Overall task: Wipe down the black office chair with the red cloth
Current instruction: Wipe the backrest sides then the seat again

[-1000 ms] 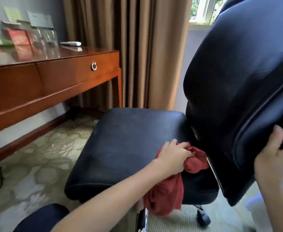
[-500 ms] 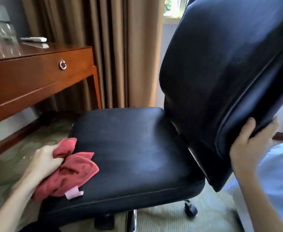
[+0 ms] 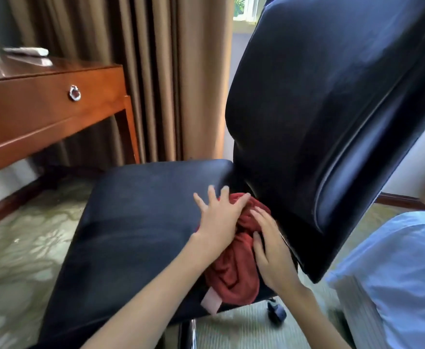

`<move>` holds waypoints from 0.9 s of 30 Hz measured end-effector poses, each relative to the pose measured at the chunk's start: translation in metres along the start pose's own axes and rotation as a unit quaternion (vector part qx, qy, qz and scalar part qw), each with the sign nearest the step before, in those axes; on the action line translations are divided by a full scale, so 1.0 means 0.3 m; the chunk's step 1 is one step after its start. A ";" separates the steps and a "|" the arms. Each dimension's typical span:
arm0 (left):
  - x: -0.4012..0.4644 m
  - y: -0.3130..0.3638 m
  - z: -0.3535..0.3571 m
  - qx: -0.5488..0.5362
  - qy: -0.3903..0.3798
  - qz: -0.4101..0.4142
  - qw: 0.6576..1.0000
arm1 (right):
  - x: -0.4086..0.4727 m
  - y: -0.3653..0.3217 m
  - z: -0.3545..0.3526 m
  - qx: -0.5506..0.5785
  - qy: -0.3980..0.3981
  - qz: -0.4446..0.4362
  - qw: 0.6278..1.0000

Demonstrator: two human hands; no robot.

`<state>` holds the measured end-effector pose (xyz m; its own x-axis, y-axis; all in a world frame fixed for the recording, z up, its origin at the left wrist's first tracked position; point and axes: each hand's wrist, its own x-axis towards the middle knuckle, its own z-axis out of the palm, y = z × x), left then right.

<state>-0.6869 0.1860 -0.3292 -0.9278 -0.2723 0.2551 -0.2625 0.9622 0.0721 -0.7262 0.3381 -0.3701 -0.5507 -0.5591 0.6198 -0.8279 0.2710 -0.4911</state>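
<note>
The black office chair fills the middle: its seat lies below me and its tall backrest rises at the right. The red cloth is bunched at the seat's back right, against the base of the backrest, with a pale tag hanging off the seat edge. My left hand lies flat with fingers spread, palm on the cloth's left side and fingertips on the seat. My right hand rests on the cloth's right side, fingers curled into its folds, beside the backrest's lower edge.
A wooden desk with a ring-pull drawer stands at the left, brown curtains behind the chair. A bed with white linen is close at the right. A chair caster shows under the seat on patterned carpet.
My left hand swept the cloth from the seat's front left to its back right. My right hand let go of the backrest's edge and came down onto the cloth.
</note>
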 end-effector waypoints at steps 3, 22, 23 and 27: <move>-0.149 0.085 0.016 0.000 0.001 -0.022 1.000 | 0.048 0.050 0.045 0.057 0.011 0.118 0.991; -0.119 -1.015 -0.012 0.006 0.051 -0.354 0.934 | 0.017 0.009 0.072 -0.259 -0.193 0.191 0.927; -0.057 -0.956 -0.021 0.034 0.051 -0.313 0.948 | 0.022 0.005 0.071 -0.262 -0.193 0.191 0.926; 0.246 -0.518 0.051 0.065 0.005 -0.110 0.992 | 0.033 -0.014 0.061 -0.293 -0.181 0.179 0.922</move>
<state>-0.7186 0.0163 -0.3363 -0.8417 -0.4755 0.2559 -0.4912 0.8711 0.0031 -0.7261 0.3171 -0.3731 -0.8153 -0.5487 0.1848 -0.5748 0.8056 -0.1436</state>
